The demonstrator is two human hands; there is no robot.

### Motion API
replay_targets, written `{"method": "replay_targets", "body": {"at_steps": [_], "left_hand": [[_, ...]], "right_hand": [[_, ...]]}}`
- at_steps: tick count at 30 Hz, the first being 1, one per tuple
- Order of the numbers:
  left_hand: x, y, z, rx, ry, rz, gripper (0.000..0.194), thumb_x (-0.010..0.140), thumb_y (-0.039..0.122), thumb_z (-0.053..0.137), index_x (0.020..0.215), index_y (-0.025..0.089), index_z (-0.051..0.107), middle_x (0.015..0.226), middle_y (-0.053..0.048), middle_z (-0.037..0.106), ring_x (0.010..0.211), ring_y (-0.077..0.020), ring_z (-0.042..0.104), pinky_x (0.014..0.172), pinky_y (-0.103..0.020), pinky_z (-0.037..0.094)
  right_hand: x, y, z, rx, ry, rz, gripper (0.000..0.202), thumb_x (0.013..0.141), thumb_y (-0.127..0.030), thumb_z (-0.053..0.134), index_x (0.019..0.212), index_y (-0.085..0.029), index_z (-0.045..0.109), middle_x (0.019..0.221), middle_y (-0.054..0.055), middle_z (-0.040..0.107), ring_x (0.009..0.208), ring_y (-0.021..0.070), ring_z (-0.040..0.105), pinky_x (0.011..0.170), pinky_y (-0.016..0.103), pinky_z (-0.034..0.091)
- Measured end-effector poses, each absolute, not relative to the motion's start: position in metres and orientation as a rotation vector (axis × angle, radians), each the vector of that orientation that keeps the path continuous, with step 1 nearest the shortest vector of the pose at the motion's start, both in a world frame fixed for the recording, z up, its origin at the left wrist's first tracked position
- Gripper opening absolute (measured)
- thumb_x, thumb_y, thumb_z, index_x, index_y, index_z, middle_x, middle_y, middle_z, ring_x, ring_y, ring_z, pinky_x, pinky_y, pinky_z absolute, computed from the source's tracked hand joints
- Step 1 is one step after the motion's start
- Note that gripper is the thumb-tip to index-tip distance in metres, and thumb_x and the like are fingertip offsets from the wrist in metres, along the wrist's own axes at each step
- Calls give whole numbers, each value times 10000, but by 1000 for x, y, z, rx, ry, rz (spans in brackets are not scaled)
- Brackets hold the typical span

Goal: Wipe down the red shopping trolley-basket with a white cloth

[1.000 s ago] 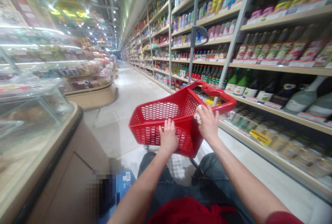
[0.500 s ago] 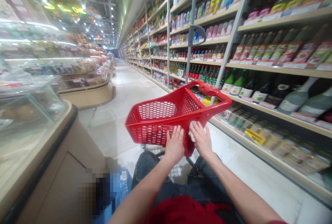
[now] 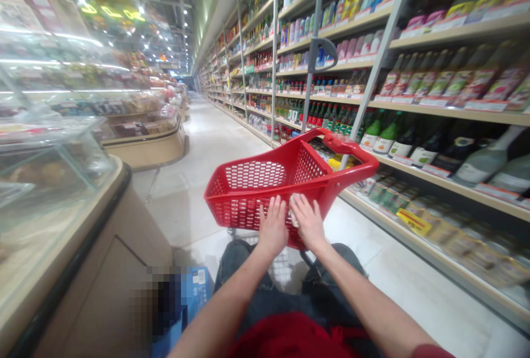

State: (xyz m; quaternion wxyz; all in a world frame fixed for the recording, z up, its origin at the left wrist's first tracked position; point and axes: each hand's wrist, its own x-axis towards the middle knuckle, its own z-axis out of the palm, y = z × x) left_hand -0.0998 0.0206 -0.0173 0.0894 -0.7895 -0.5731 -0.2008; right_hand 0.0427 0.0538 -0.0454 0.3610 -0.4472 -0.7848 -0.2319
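fingers (image 3: pixel 272 209) of the left hand (image 3: pixel 273 233) spread against the near side of the red cart (image 3: pixel 267 190), right hand (image 3: pixel 309 228), fingers also spread, holding a white cloth (image 3: pixel 292 216) against it

This is a shop: right of the red cart (image 3: pixel 306 185) are long shelves (image 3: pixel 439 111) of bottles (image 3: pixel 386 136), left a glass case (image 3: pixel 124 253).
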Motion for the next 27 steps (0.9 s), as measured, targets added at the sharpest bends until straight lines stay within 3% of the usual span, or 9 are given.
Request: {"method": "replay_targets", "body": {"at_steps": [3,10,18,27], "left_hand": [[-108,20,-21,-2344,-1749,-577,638,749,166,413,1373,111,294,1476,-105,249,1375,-230,163,1101,-523,155],[-125,22,-17,-2229,-1882,-617,649,730,152,421,1367,96,303,1484,-111,219,1375,-230,166,1107,-527,113],[-143,17,-32,-2201,-1918,-583,657,736,156,422,1377,98,291,1472,-114,250,1365,-239,199,1095,-529,164],[-176,20,-32,-2073,-2042,-576,648,726,154,423,1362,89,321,1476,-117,231,1368,-241,189,1098,-528,141]], "right_hand": [[35,45,-56,-1113,-2073,-570,408,847,-83,372,1216,-164,527,1272,98,540,1299,192,333,1053,462,208],[14,61,-10,-1070,-1978,-584,400,884,-145,383,1271,-179,478,1348,105,459,1343,198,245,1070,479,171],[-8,60,-54,-1020,-2239,-551,433,843,-60,371,1246,-152,503,1316,106,495,1295,223,335,1052,504,200],[-45,74,-14,-954,-2203,-604,430,870,-101,360,1287,-150,454,1372,94,432,1320,225,288,1070,508,177]]}}
